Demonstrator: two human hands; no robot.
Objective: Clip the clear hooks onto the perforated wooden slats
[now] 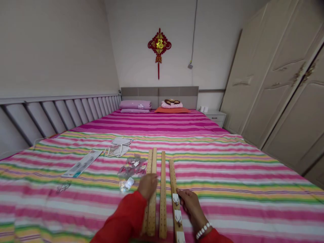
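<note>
Several long wooden strips with rows of small holes lie lengthwise on the bed. The rightmost wooden strip (172, 172) carries white hooks (178, 216) spaced along its near half. My right hand (191, 204), with a white beaded bracelet, pinches that strip's right edge beside the farthest hook. Over the left pair of strips (152, 216) is my left hand (148, 185), its fingers curled closed; whatever they may hold is hidden. A bare middle strip (163, 195) lies between my hands. Small plastic packets (131, 165) sit just beyond my left hand.
To the left lie a long clear package (82, 164), a tangle of thin wire-like loops (63, 186) and some flattened packaging (118, 147). A railing (60, 114) borders the bed's left side. Folded bedding (136, 105) rests by the headboard; a wardrobe (275, 77) stands right.
</note>
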